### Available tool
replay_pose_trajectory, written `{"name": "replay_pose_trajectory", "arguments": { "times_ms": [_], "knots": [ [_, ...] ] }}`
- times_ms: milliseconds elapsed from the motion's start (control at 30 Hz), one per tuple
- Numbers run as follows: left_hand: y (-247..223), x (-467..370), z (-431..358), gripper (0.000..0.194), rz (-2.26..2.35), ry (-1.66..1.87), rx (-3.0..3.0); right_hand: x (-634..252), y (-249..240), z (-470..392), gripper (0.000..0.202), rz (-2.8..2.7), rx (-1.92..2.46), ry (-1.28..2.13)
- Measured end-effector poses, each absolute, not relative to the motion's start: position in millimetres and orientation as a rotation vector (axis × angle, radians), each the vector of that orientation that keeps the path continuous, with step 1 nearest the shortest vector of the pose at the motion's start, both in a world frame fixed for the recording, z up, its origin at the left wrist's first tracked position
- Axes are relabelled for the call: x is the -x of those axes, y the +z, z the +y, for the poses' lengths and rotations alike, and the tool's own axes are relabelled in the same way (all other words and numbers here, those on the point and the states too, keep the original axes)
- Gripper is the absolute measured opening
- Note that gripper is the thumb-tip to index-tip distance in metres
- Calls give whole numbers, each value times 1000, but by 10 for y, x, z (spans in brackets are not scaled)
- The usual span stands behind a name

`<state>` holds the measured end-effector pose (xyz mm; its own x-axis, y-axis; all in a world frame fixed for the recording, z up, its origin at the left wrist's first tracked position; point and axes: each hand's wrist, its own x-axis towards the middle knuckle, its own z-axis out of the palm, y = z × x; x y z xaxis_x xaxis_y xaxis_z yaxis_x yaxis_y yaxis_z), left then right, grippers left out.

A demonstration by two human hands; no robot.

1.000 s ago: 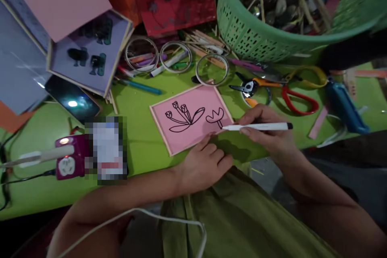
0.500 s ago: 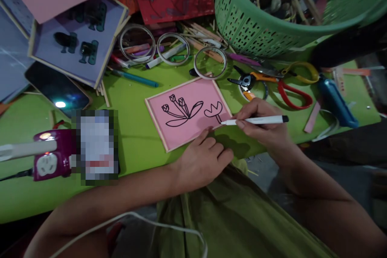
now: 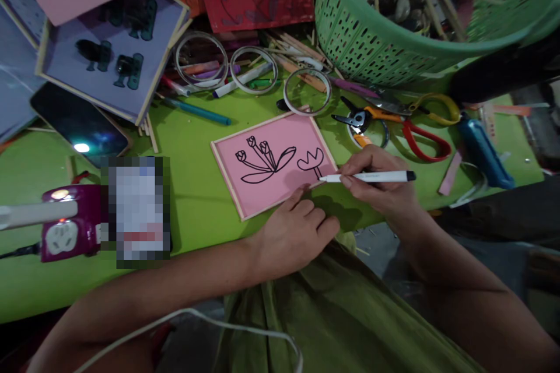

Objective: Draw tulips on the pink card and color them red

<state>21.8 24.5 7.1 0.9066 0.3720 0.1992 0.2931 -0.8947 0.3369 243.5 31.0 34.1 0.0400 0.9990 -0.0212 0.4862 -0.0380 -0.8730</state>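
Observation:
A pink panel (image 3: 258, 201) with a thin wooden border lies tilted on the green table. It bears black line drawings of a stemmed flower bunch with leaves and, at right, a single tulip-like flower. My right hand (image 3: 378, 180) pinches a white marker (image 3: 389, 176) with a black end; the marker's tip touches the panel at the foot of the single flower's stem. My left hand (image 3: 301, 233) rests at the panel's lower edge. Its index fingertip touches the border, while the other fingers are loosely bent and hold nothing.
Tape rings (image 3: 307, 91), pruning shears (image 3: 361, 119) and red-and-yellow-handled scissors (image 3: 426, 140) lie behind the panel. A green basket (image 3: 394, 52) of sticks stands at the back right. On the left are a phone (image 3: 79, 122), a purple power socket (image 3: 72, 227) and a framed panel with dark clips (image 3: 109, 90).
The view has shifted slightly. The marker tip stays at the lower part of the single flower's stem, with barely any movement. My left hand keeps its place at the panel's edge.

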Motion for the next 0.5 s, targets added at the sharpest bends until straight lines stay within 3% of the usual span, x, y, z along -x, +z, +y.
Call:
{"name": "replay_pose_trajectory", "arguments": {
  "times_ms": [500],
  "knots": [
    [45,-233,224,11,523,442,-2763,-2331,371,352,26,-1629,1598,936]
  ]
}}
